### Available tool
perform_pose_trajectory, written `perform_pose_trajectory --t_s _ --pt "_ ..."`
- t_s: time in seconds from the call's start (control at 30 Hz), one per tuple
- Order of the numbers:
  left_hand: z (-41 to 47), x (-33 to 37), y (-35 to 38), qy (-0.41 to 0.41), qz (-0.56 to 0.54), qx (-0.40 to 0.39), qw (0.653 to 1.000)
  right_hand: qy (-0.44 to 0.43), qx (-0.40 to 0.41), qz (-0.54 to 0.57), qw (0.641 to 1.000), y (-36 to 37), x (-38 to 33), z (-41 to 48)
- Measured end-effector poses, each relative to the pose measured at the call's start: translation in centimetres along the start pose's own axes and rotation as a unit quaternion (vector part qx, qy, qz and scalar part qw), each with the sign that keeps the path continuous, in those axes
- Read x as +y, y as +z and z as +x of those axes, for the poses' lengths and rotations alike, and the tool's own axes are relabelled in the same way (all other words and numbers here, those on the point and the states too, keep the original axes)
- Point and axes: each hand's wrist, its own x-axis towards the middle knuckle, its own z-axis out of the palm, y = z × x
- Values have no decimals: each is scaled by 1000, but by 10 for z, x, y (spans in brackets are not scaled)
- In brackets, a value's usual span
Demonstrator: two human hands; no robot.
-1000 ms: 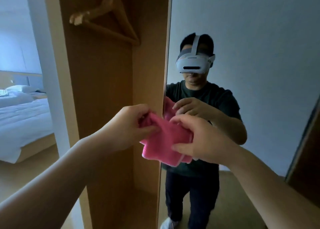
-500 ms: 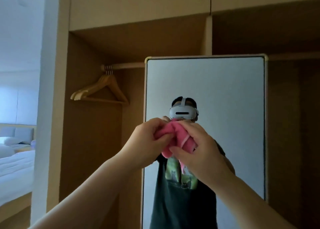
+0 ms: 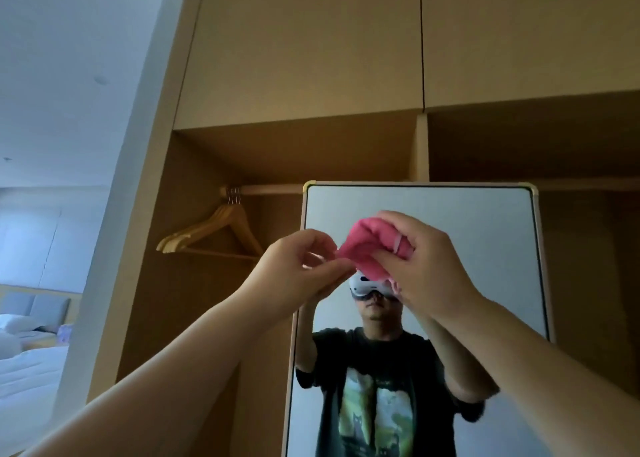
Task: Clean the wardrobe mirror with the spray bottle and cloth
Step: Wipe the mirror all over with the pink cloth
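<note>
Cloth (image 3: 367, 245) in left hand (image 3: 294, 273), right hand (image 3: 426, 266); shirt text (image 3: 375, 387) seemingly blurred

- Mostly buried inside the right hand (image 3: 426, 266): pink cloth (image 3: 363, 249), full shape unreadable.
- Cut off at the bottom of the frame: mirror (image 3: 485, 235), lower right part behind the forearm.
- Half hidden behind cloth and hand: reflected headset (image 3: 360, 282).
- Cropped at the lower left edge: bed (image 3: 27, 370).
- Overlapping, count unclear: hangers (image 3: 214, 235).

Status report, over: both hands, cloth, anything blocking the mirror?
Left hand pinches cloth edge. Right hand grips cloth, bunched. Cloth raised before mirror top, contact unclear. Nothing else in the way.
</note>
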Motion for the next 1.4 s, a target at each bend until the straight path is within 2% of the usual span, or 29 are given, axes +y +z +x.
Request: perform_pose_trajectory --t_s 0.07,0.13,0.27,0.4,0.5,0.7,0.8,1.0,1.23,1.4 --pt "10 -15 -8 -32 6 35 999 -18 9 -30 999 -2 -8 23" --pt "21 -35 -15 -45 56 60 996 -37 10 -71 997 -2 -13 47" --pt "40 -57 -26 -31 161 63 985 -72 -15 -222 972 2 -16 94" --pt "53 -67 -31 -25 153 31 987 -79 -23 -348 934 7 -10 133" --pt "54 -73 -30 -24 135 14 990 -74 -17 -396 915 12 -4 154" --pt "51 -81 -21 -29 133 -5 991 -48 -45 -434 899 36 -8 168" --pt "54 -87 -14 -31 142 -17 989 -17 -106 -437 893 47 -4 170" --pt "54 -88 -5 -11 156 17 988 22 -166 -389 906 38 4 168" --pt "56 -93 1 -19 163 31 986 53 -191 -372 907 17 10 163" --pt "58 -99 8 -21 172 53 983 76 -207 -394 892 1 14 161"
